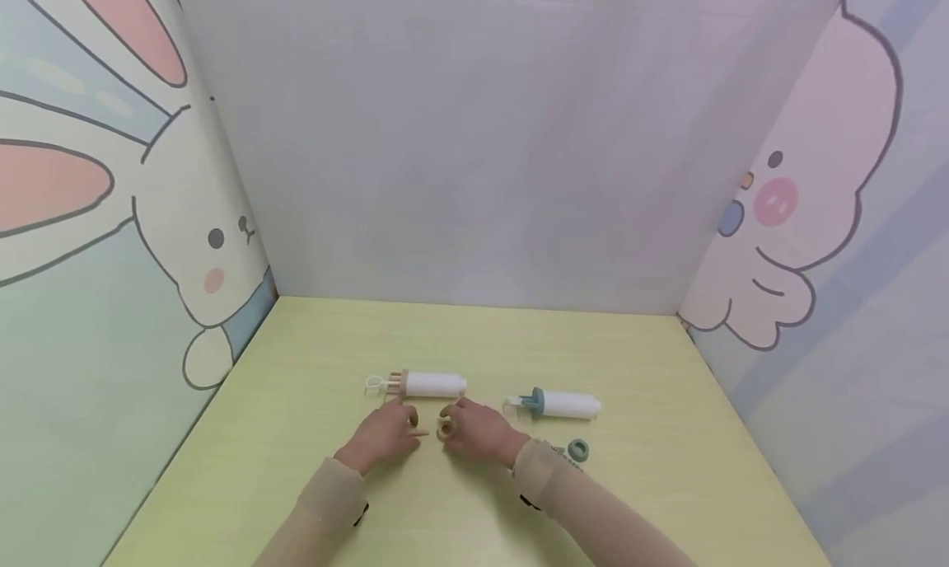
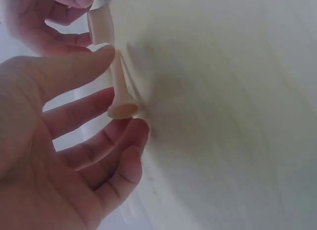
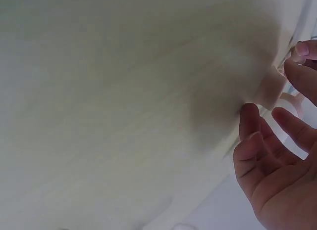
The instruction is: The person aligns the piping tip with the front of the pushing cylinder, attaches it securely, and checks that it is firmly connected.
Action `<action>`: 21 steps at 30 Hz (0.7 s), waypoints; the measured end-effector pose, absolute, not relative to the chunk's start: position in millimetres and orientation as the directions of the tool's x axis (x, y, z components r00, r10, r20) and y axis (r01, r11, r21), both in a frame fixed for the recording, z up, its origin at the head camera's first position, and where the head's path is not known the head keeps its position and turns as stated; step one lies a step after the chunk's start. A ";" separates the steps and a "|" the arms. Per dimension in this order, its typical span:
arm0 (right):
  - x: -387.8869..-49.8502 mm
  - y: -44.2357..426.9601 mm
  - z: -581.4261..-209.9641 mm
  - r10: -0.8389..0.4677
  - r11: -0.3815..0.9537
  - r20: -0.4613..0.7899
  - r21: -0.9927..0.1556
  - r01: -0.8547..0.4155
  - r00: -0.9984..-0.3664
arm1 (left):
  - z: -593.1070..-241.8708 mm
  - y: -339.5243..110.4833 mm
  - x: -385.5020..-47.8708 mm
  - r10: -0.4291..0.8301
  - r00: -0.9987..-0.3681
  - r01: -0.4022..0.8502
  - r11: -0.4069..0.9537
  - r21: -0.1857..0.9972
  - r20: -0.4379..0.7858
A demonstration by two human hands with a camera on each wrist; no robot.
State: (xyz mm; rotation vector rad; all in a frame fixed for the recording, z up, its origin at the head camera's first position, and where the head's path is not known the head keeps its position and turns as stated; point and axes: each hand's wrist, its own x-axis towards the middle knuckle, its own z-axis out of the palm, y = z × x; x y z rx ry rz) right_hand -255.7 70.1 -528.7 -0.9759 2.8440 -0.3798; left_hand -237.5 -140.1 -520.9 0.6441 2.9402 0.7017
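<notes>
Between the thumb and fingers of the left hand [image 1: 381,435] is a small beige cone-like nozzle [image 1: 420,433]; its flared end [image 2: 124,110] faces the camera in the left wrist view. The right hand [image 1: 482,431] pinches a beige ring [image 1: 446,428], which shows side-on [image 2: 101,26] just past the nozzle's thin end. A small gap separates ring and nozzle in the head view. Behind the hands lies a white tube [image 1: 436,384] with a beige collar [image 1: 404,383] and a pale looped handle [image 1: 375,383].
Right of the hands, a second white tube [image 1: 569,405] with a teal collar [image 1: 539,401] lies on the yellow table [image 1: 311,336]. A teal ring [image 1: 578,449] sits beyond the right wrist, beside small teal pieces partly hidden by the sleeve. Printed curtains stand around the table.
</notes>
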 end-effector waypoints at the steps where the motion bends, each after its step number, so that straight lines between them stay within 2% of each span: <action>1: -254.6 70.0 -530.1 -0.626 0.754 -0.019 -0.269 -0.599 -0.780 | -521.9 -140.2 -238.0 0.417 -0.908 0.390 0.806 0.445 0.041; 8: -252.9 70.8 -537.8 -0.661 0.702 0.054 -0.308 -0.642 -0.748 | -526.2 -141.0 -240.5 0.430 -0.903 0.397 0.811 0.430 0.023; 14: -254.4 74.2 -540.3 -0.650 0.698 0.062 -0.347 -0.627 -0.757 | -526.5 -139.7 -241.6 0.442 -0.896 0.416 0.806 0.420 0.041; 21: -255.5 78.4 -531.9 -0.621 0.673 0.135 -0.413 -0.613 -0.772 | -520.9 -136.7 -243.5 0.457 -0.886 0.439 0.778 0.449 0.075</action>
